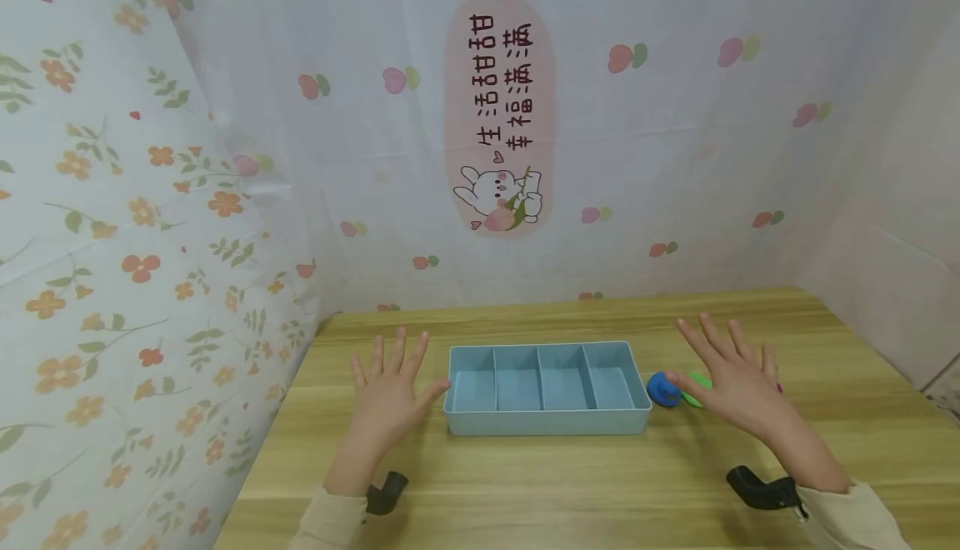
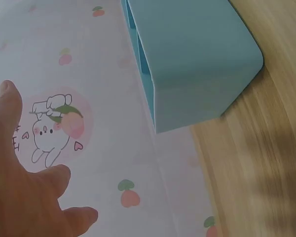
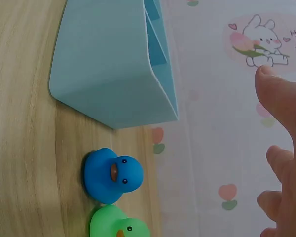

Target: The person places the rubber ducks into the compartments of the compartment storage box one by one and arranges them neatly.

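Observation:
A light blue tray (image 1: 547, 423) with several compartments in a row sits mid-table, and its visible compartments hold nothing. Over the table at its left end, my left hand (image 1: 386, 404) is held with fingers spread and nothing in it; the thumb tip overlaps the tray's edge in the head view. On the other side my right hand (image 1: 738, 383) is also spread and holds nothing. Nearest to it are a blue rubber duck (image 3: 106, 175), close by the tray's right end, and a green rubber duck (image 3: 111, 222) beside that one. My right hand partly hides the green duck in the head view.
A sliver of something purple (image 1: 779, 387) shows behind the right hand. The wooden table (image 1: 540, 492) ends at a patterned cloth backdrop (image 1: 360, 158), with a flowered cloth (image 1: 150, 325) along the left. Dark wrist mounts (image 1: 761, 490) hang near both sleeves.

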`<act>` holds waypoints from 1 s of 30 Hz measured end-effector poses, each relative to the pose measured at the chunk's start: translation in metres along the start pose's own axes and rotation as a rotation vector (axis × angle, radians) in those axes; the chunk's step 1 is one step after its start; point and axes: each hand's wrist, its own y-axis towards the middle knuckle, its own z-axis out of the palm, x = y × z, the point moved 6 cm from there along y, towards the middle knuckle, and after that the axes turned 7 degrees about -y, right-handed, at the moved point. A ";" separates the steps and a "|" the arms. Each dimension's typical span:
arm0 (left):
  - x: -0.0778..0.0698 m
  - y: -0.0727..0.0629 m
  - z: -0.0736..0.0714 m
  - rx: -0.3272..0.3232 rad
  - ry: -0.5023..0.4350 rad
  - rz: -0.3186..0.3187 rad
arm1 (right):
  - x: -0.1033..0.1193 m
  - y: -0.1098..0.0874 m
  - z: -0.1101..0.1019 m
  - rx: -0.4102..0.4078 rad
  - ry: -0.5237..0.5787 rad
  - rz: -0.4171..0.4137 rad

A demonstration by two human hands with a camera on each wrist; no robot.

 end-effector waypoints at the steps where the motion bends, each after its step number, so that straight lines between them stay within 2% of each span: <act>1: 0.000 0.000 0.000 0.002 0.000 -0.002 | 0.000 0.000 0.000 0.004 0.002 0.002; 16: 0.003 0.000 0.012 -0.005 -0.029 -0.003 | -0.014 0.000 0.007 0.003 0.036 0.024; 24: 0.008 0.000 0.019 0.003 -0.079 -0.030 | -0.035 -0.003 0.015 0.010 0.041 0.053; 30: 0.011 0.000 0.024 -0.002 -0.094 -0.017 | -0.045 -0.003 0.019 0.015 0.037 0.062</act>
